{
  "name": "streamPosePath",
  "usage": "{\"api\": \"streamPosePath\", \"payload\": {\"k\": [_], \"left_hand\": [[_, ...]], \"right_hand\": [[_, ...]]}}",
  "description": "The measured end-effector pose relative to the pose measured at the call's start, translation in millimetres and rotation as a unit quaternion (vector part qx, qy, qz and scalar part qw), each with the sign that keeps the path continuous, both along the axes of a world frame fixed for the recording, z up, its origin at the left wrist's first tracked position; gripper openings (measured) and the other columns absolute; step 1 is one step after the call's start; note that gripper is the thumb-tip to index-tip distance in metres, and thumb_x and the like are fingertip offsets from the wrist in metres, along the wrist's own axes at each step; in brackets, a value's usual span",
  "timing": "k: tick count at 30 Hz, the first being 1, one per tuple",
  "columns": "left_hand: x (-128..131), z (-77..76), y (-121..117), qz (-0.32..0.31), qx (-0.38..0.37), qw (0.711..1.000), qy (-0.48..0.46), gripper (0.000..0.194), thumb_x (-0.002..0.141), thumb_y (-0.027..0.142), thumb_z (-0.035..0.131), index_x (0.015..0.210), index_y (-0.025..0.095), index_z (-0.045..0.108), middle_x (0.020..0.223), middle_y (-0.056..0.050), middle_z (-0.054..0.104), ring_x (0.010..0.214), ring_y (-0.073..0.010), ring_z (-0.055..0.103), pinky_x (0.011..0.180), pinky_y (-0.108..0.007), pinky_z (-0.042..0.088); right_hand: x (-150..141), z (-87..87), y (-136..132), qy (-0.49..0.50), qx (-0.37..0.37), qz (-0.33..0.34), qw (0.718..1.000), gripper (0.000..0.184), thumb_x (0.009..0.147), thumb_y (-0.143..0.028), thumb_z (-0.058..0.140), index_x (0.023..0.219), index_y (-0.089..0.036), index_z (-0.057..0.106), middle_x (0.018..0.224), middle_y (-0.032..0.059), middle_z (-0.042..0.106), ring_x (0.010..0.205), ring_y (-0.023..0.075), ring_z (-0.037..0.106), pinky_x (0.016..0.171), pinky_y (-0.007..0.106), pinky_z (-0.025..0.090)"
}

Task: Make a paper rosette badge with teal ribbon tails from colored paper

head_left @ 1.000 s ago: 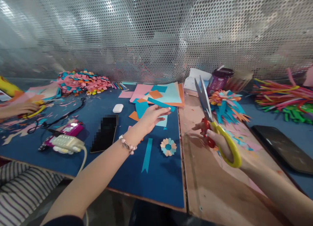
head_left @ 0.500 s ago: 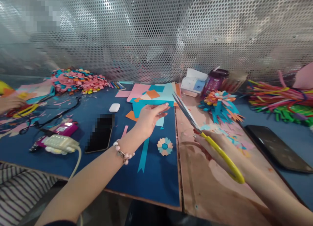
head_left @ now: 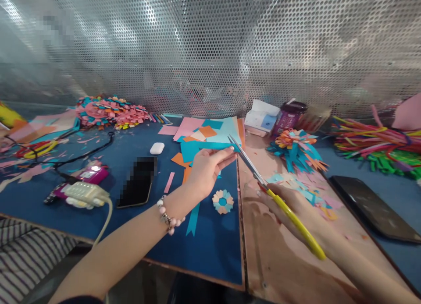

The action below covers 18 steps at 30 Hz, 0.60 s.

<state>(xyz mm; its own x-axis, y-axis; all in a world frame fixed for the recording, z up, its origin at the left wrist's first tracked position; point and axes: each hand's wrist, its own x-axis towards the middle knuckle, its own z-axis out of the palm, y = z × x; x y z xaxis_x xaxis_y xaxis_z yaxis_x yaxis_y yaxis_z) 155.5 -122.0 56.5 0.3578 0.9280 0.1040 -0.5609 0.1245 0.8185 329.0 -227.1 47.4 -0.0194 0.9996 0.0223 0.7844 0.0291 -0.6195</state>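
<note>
Blue paper strip (head_left: 215, 145) is mid-frame, pinched by the left hand (head_left: 205, 172). To the right, the right hand (head_left: 289, 212) curls its fingers around scissors (head_left: 274, 196), blades by the strip's end. Below sits a paper flower (head_left: 222, 202).

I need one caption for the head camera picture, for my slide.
Left hand holding a blue paper strip, right hand holding scissors near its end.

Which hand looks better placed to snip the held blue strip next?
Right hand, probably: it holds the scissors, blades near the end of the blue strip; the left hand is holding that strip.
</note>
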Motion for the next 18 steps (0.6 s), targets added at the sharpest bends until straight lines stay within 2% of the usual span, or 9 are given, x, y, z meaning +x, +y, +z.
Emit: {"api": "streamPosePath", "payload": {"k": [13, 18], "left_hand": [[-0.7, -3.1, -2.0, -0.003, 0.002, 0.999, -0.037, 0.004, 0.068, 0.015, 0.073, 0.07, 0.013, 0.071, 0.077, -0.005, 0.069, 0.085, -0.0177, 0.066, 0.094, -0.037, 0.047], [-1.8, -1.5, -3.4, -0.009, 0.009, 1.0, -0.022, 0.004, 0.068, 0.016, 0.073, 0.068, 0.012, 0.071, 0.073, -0.005, 0.068, 0.083, -0.0185, 0.066, 0.091, -0.037, 0.047]], "right_hand": [[0.7, 1.2, -1.2, -0.011, 0.008, 0.009, 1.0, 0.034, 0.087, -0.046, 0.041, 0.067, -0.019, 0.052, 0.053, -0.0024, 0.051, 0.051, 0.0138, 0.049, 0.051, 0.025, 0.036], [-0.8, 2.0, -0.8, 0.009, 0.004, 0.001, 1.0, 0.035, 0.085, -0.048, 0.043, 0.067, -0.02, 0.051, 0.052, -0.0025, 0.049, 0.049, 0.0135, 0.047, 0.049, 0.026, 0.035]]}}
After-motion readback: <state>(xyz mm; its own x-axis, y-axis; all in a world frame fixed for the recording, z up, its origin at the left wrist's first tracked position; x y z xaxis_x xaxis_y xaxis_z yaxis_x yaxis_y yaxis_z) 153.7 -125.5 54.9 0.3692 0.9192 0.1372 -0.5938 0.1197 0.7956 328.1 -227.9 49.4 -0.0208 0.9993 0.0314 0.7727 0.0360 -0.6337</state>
